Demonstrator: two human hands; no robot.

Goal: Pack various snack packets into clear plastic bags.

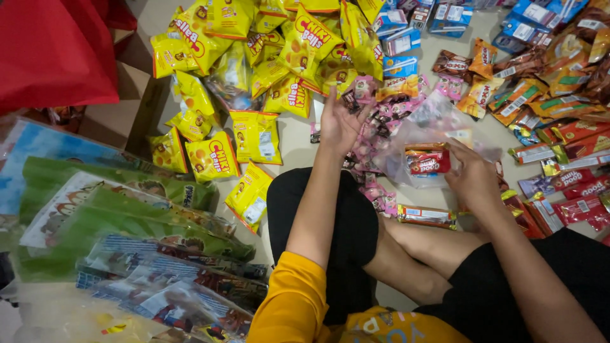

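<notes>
The person sat on the floor (298, 143) with snack packets spread all around. The right hand (473, 178) was closed on the near edge of a clear plastic bag (426, 127), thumb over a small red packet (427, 160) that lay inside it. The bag stretched away from that hand toward the far left, so its long axis ran from the right hand's grip up toward the heap of small pink sweets (375, 133).

The left hand (340, 124) was stretched farther out, palm open toward the far side and fingers spread, with a few pink-wrapped sweets at its fingertips (348, 96); whether it truly pinched them could not be told. It was clearly the nearer hand to the pink heap, which lay just to its right, between it and the bag. The two hands were apart, the left one farther and to the left, the right one nearer and lower.

Yellow snack bags (254, 136) lay to the left of the left hand, blue cartons (400, 67) beyond it, and orange and red wrappers (559, 121) to the far right.
</notes>
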